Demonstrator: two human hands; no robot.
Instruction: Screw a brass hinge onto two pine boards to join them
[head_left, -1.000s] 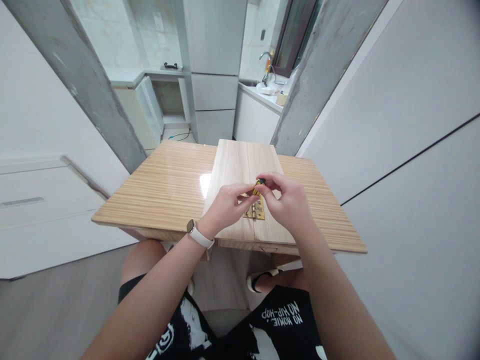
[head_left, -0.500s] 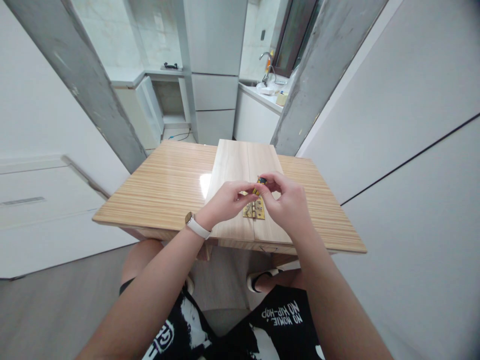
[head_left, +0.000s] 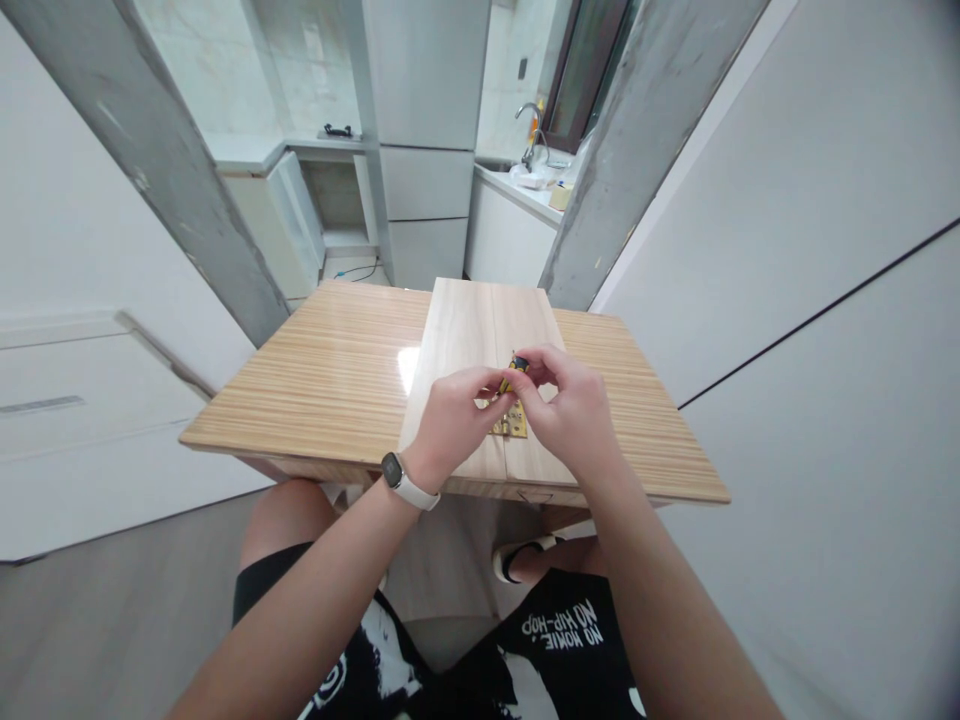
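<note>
A short screwdriver [head_left: 514, 372] with a yellow and black handle is held between both hands, above the wooden boards. My right hand [head_left: 564, 395] pinches its black upper part with thumb and fingers. From the other side, my left hand [head_left: 461, 408] closes its fingertips on the yellow part, and a pale watch strap circles that wrist. Just under the fingers a brass-coloured hinge [head_left: 513, 424] lies across the seam of two pale boards [head_left: 459, 325], partly covered by my hands. Small bits on the hinge, perhaps screws, are too small to make out.
The boards rest on a striped wooden table [head_left: 330, 370], whose front edge is close to my knees. White panels [head_left: 810, 400] stand at both sides. Beyond the table are a fridge [head_left: 427, 185], a counter with a sink tap [head_left: 531, 130], and an open cabinet [head_left: 341, 200].
My left hand has turned at the wrist and come slightly nearer the right, covering more of the hinge. The screwdriver has shifted a little left and stays between both hands.
</note>
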